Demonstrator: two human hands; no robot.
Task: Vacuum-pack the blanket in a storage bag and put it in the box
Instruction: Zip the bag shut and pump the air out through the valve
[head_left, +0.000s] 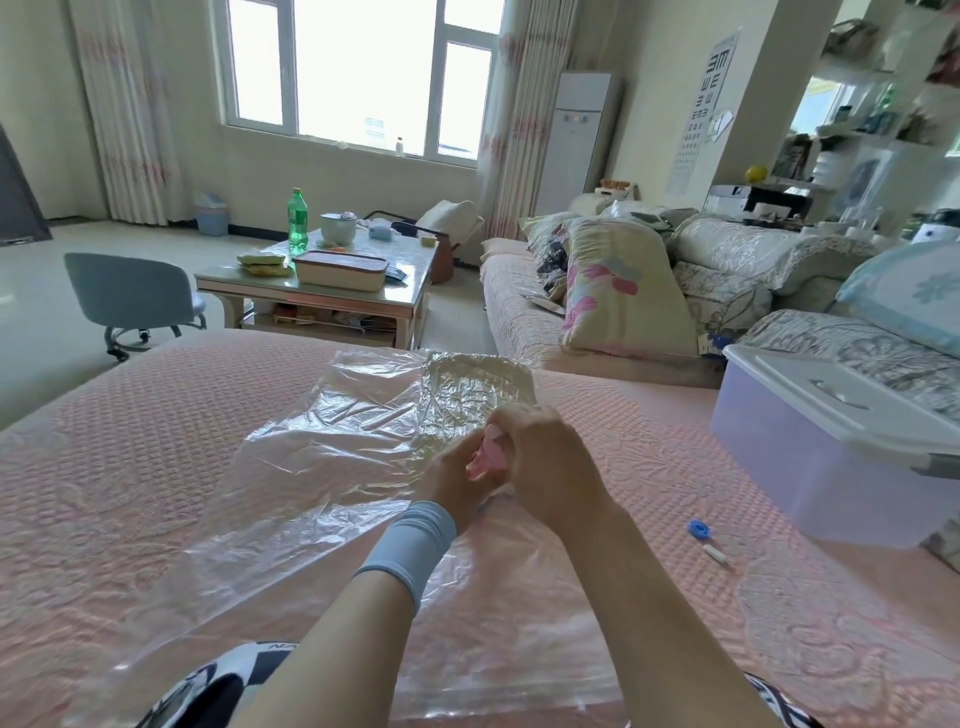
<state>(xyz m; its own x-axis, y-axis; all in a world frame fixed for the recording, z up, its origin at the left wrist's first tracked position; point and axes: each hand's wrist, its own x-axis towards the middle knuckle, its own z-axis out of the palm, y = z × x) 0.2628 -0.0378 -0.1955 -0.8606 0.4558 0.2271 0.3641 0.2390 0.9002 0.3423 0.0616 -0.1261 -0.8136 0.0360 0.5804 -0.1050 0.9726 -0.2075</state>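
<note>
A clear, crinkled storage bag (332, 447) lies spread flat on the pink quilted bed cover (119, 467), with nothing visible inside it. My left hand (457, 478) and my right hand (545, 462) meet over the bag's middle, both closed around a small pink piece (488, 454) on the bag. A translucent storage box (810, 467) with its white lid on stands at the right of the bed. A folded floral blanket (618, 291) leans on the sofa beyond.
A small blue cap (698, 529) and a white stick (717, 553) lie on the bed beside the box. Behind stand a coffee table (322, 291) with a green bottle, a grey swivel chair (132, 291) and a sofa (524, 312) piled with bedding.
</note>
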